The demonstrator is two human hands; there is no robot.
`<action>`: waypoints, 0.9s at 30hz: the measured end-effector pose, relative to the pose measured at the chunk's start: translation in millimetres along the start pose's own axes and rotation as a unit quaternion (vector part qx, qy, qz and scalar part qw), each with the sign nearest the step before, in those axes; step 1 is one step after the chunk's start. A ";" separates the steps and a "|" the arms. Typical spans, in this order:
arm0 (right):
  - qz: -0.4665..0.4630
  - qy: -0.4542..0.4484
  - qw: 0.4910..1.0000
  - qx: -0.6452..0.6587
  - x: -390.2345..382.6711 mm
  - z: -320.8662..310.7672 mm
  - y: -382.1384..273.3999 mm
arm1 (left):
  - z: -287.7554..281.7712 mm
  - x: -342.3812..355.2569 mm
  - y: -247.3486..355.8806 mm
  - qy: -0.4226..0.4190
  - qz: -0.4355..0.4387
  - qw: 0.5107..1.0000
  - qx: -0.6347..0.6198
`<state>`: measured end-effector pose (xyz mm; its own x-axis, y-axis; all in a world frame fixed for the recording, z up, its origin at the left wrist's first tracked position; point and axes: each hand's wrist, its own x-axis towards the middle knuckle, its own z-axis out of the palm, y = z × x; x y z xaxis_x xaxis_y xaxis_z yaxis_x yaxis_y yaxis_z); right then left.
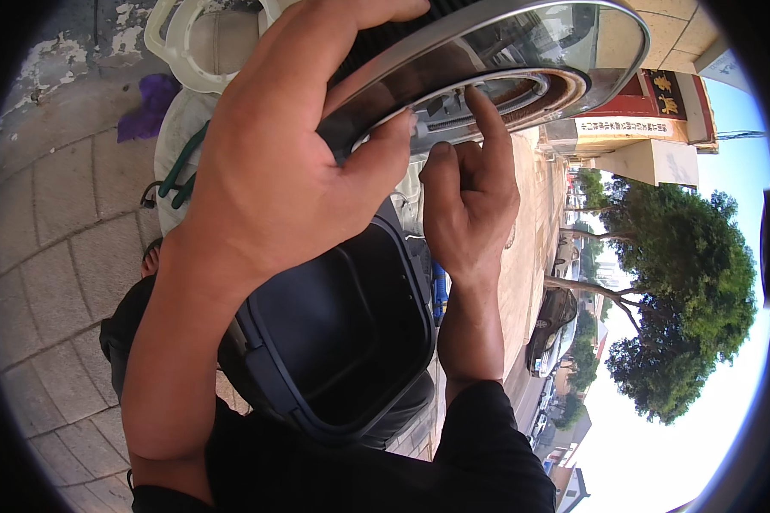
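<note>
A glossy dark appliance part with a silver rim (620, 43) is held up at the top of view. Set in it is a round recess with a rusty brown ring (576, 90) and metal parts inside. My left hand (269, 145) is closed on its near side, thumb at the recess's edge; the other fingers are partly hidden. With its index finger stretched into the recess, my right hand (475, 192) has its thumb apart from that finger and the rest curled. I see nothing held in it. Below both hands a black square-cornered bin-like container (334, 316) rests at my lap, its inside bare.
Behind my left arm, a white round surface carries a green-handled tool (182, 167). A purple cloth (148, 107) and a cream plastic seat frame (167, 38) are at upper left. A blue-handled tool (439, 291) shows beside the container. Paving, parked cars (554, 329) and trees (672, 282) surround me.
</note>
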<state>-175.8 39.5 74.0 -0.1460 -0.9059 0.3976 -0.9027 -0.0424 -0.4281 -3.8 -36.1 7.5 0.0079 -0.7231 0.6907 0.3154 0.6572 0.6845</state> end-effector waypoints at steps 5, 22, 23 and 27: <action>-0.022 0.012 1.000 0.013 -0.7 0.9 2.8 | 6.4 -1.4 6.5 0.021 -0.010 1.000 0.008; 0.005 0.020 1.000 0.017 -6.6 -10.8 5.1 | 12.2 -2.7 19.9 0.044 -0.047 0.993 0.094; 0.016 0.028 0.999 0.021 -6.7 -12.8 6.8 | 12.5 3.4 24.9 0.048 -0.089 0.991 0.086; 0.009 0.045 0.999 0.017 -8.1 -10.1 16.1 | 9.4 5.0 21.6 0.041 -0.099 0.992 0.073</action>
<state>-193.3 50.4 72.1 -0.1995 -0.8647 0.4610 -0.8855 -0.0424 -0.4627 -5.9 -23.5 27.9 0.0380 -0.8515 0.5230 0.1784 0.5207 0.8349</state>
